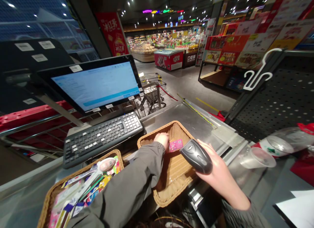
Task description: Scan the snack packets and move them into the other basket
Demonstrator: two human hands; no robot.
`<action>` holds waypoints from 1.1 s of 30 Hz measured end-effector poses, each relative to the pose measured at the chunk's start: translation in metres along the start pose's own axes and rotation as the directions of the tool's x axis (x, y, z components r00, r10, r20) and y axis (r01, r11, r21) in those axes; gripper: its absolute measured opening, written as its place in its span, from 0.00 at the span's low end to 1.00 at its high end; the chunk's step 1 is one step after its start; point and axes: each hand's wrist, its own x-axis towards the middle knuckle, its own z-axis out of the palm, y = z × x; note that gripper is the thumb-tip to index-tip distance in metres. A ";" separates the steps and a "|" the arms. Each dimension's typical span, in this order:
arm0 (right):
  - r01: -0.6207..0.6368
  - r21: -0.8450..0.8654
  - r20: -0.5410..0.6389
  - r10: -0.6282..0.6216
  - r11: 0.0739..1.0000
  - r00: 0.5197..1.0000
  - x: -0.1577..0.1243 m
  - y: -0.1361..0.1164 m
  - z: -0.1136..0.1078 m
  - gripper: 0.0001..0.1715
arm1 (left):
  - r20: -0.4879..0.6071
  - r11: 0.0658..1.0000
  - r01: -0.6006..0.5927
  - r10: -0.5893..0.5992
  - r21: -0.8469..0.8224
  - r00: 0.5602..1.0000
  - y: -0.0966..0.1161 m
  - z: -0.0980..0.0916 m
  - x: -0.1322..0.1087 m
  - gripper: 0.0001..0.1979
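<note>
My right hand is wrapped round a dark grey handheld barcode scanner, whose head reaches over the right side of a wicker basket. Inside that basket, at its far left part, is my left hand, with the fingers curled. What they hold, if anything, is hidden. Just right of this hand lies a small pink packet, close to the scanner's front end. A second wicker basket, full of packaged items, stands at the lower left, partly covered by my left sleeve.
A monitor and a black keyboard stand left of the baskets. The metal counter runs beyond them. At right are a clear plastic cup, a perforated panel and a white hanger. A shopping cart stands behind.
</note>
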 end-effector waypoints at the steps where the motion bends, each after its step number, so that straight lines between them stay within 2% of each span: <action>1: 0.008 -0.016 -0.022 -0.008 1.000 1.000 0.000 -0.001 0.001 0.37 | -0.053 1.000 -0.007 0.007 -0.002 0.999 -0.001 -0.013 -0.006 0.07; 3: 0.006 -0.048 -0.075 -0.010 0.999 0.997 0.000 -0.006 0.005 0.37 | -0.175 1.000 -0.022 0.024 0.012 0.984 -0.003 -0.039 -0.023 0.08; 5: 0.009 -0.071 -0.120 -0.017 0.997 0.993 0.000 -0.014 0.008 0.37 | -0.369 0.996 -0.068 0.085 0.058 0.925 -0.006 -0.064 -0.047 0.09; 7: 0.032 -0.085 -0.141 -0.044 0.996 0.989 0.001 -0.023 0.012 0.38 | -0.486 0.992 -0.077 0.114 0.096 0.866 -0.009 -0.083 -0.074 0.09; 12: 0.147 -0.102 -0.140 -0.161 0.984 0.977 0.004 -0.053 0.019 0.38 | -0.641 0.993 -0.039 0.099 0.107 0.761 -0.026 -0.106 -0.134 0.10; 19: 0.281 -0.097 -0.115 -0.291 0.955 0.950 0.005 -0.108 0.028 0.37 | -0.697 0.998 0.061 -0.065 -0.030 0.714 -0.069 -0.125 -0.193 0.09; 24: 0.349 -0.092 -0.088 -0.356 0.933 0.930 0.008 -0.136 0.043 0.30 | -0.728 0.992 0.117 -0.119 -0.054 0.675 -0.093 -0.133 -0.230 0.09; 28: 0.363 -0.083 -0.094 -0.370 0.928 0.924 0.012 -0.151 0.055 0.30 | -0.749 0.990 0.133 -0.118 -0.040 0.652 -0.107 -0.132 -0.250 0.08; 33: 0.417 -0.098 -0.119 -0.427 0.903 0.896 0.013 -0.163 0.064 0.28 | -0.760 0.989 0.144 -0.122 -0.037 0.638 -0.120 -0.129 -0.263 0.08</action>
